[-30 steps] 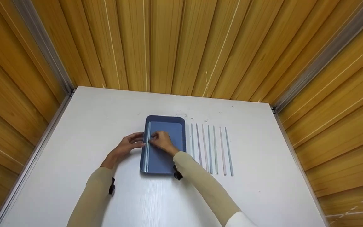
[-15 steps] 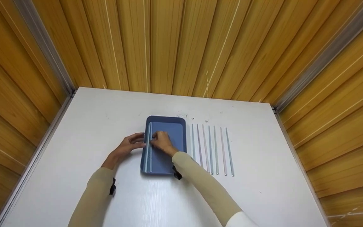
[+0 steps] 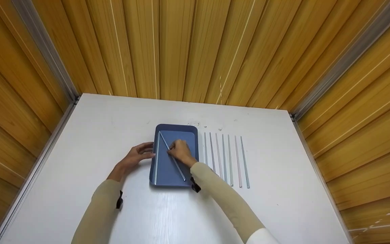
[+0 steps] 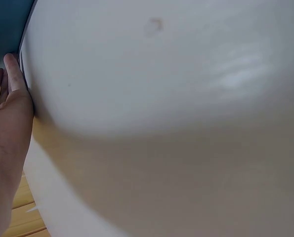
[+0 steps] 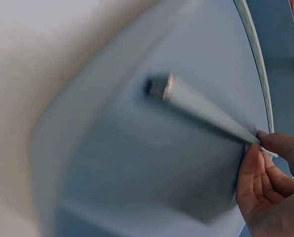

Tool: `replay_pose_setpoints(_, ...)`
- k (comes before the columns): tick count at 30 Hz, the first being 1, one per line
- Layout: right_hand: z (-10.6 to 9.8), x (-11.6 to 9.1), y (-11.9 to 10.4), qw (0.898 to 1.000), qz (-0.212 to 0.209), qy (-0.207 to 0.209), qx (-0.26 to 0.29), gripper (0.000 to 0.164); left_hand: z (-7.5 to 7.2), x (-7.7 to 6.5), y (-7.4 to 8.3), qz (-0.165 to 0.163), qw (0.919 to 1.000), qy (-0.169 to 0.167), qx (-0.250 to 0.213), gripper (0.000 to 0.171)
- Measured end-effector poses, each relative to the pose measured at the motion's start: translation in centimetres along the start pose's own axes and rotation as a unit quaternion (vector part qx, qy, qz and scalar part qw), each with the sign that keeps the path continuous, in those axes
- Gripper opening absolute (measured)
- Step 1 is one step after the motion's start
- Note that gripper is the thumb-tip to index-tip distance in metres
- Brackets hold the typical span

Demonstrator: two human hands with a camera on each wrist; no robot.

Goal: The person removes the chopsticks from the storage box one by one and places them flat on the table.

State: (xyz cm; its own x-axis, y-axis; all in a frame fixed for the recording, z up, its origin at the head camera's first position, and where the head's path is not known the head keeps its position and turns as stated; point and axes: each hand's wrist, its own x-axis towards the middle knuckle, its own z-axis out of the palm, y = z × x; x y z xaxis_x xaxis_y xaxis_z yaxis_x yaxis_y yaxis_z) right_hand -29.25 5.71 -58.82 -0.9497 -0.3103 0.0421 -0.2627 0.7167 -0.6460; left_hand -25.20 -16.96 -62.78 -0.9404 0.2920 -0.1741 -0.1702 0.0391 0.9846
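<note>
A blue rectangular tray (image 3: 195,135) lies on the white table. Inside it, along the left wall, one pale chopstick (image 3: 156,162) runs lengthwise. My right hand (image 3: 180,151) pinches a second, light blue chopstick (image 3: 178,166) near its middle, between thumb and fingers. That chopstick slants across the tray, its thick end towards the lower right and its thin end by the upper left corner. In the right wrist view the pinched chopstick (image 5: 206,111) shows a square metallic end. My left hand (image 3: 137,155) touches the tray's left outer side, fingers extended.
Right of the tray, several pastel chopsticks (image 3: 230,162) lie side by side on the white table (image 3: 283,210), partly hidden low down by the right sleeve. Wood-patterned panels (image 3: 178,51) enclose the back and sides.
The pinched chopstick has swung from lying alongside the left one to a diagonal, its near end going right. My right hand has shifted slightly right. The left hand stays at the tray.
</note>
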Motion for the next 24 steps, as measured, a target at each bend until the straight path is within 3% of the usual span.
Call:
replay_pose_setpoints(15, -2.1, -0.6, 0.7, 0.999, -0.006, -0.027, 0.029, 0.013, -0.1, 0.1, -0.1, -0.008, 0.9999, 0.003, -0.013, 0.071)
replay_pose_setpoints(24, -3.6, -1.1, 1.6, 0.996, -0.063, 0.0, 0.064, 0.011, -0.1, 0.2, -0.3, -0.006, 0.9999, 0.003, -0.012, 0.071)
